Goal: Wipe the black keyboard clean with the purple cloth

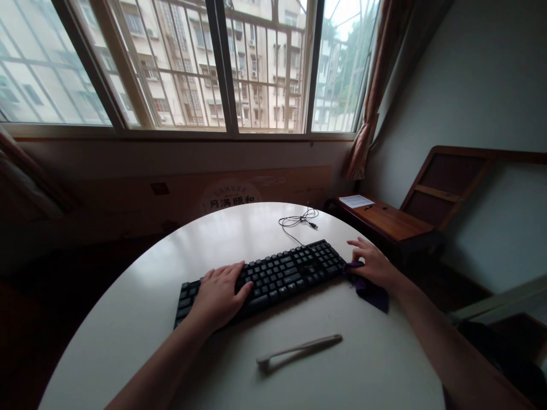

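A black keyboard [287, 274] lies at a slant across the white table. My left hand [222, 293] rests flat on its left part, fingers stretched over the keys and thumb apart. At the keyboard's right end, my right hand [371, 263] pinches a dark purple cloth [372, 295] between thumb and fingers. Part of the cloth touches the keyboard's right edge, and the rest hangs down onto the tabletop. Nearer to me lies a slim greyish brush-like tool [301, 347] with a small head at its left end.
The round white table [141, 307] has a curved edge. Behind the keyboard lies its coiled cable [299, 219] with a USB plug. A wooden side table [388, 219] with a paper sheet [356, 201] stands at right. Barred windows [265, 74] and a curtain [367, 125] are beyond.
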Available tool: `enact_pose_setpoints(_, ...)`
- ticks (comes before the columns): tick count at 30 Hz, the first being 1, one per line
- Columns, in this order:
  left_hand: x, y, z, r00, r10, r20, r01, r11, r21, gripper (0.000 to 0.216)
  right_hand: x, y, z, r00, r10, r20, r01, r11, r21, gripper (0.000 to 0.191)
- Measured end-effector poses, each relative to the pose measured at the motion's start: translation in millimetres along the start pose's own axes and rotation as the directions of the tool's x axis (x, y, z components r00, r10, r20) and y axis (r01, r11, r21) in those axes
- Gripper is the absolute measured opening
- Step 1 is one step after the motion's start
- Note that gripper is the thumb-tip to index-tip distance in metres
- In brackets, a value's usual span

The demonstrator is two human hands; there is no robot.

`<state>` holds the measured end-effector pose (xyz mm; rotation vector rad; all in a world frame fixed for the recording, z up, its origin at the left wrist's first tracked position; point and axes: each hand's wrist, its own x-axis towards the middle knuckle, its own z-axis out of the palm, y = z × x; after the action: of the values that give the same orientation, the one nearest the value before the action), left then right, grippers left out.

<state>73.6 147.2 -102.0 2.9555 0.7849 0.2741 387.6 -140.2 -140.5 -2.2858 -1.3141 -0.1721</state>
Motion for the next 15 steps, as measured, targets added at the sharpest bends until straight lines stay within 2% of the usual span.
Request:
enact_pose_setpoints(3,0.1,-0.6,0.2,1.000,-0.011,-0.009,0.011,1.000,-0.011,0.060,-1.1,8.3,-1.9,0.998,0.055,-0.007,-0.054,0.998,0.008,0.017)
enact_pose_setpoints(5,0.3,-1.0,1.1,1.000,-0.010,-0.009,0.010,1.000,-0.018,0.059,-2.5,5.6,-7.2,0.994,0.087,-0.068,-0.088,0.996,-0.002,0.016)
enact_pose_setpoints(7,0.2,-1.1,2.7,1.000,-0.006,-0.009,0.006,1.000,-0.020,0.059,-3.9,-3.9,-16.6,0.974,0.160,-0.159,-0.162,0.987,0.001,0.019)
enact_pose_setpoints(9,0.0,-0.7,4.3,1.000,-0.009,-0.010,0.009,1.000,-0.020,0.060,-4.8,-20.6,-28.5,0.960,0.213,-0.181,-0.207,0.977,0.051,0.025)
enact_pose_setpoints(10,-0.2,-0.6,4.7,1.000,-0.014,-0.010,0.014,1.000,-0.021,0.060,-4.8,-31.5,-34.4,0.971,0.192,-0.141,-0.179,0.979,0.097,0.027)
enact_pose_setpoints(12,-0.1,-1.8,3.7,1.000,-0.020,-0.005,0.020,0.999,-0.038,0.062,-3.2,-56.8,-43.7,0.996,-0.006,0.085,-0.012,0.976,0.218,0.022)
enact_pose_setpoints(14,1.1,-7.1,-0.1,1.000,-0.015,-0.009,0.014,0.997,-0.080,0.064,1.1,-83.7,-47.3,0.929,-0.203,0.308,0.109,0.949,0.297,0.013)
enact_pose_setpoints(15,2.3,-12.1,-2.9,1.000,-0.010,-0.024,0.008,0.994,-0.107,0.064,4.4,-96.4,-46.4,0.884,-0.289,0.367,0.178,0.935,0.308,0.009)
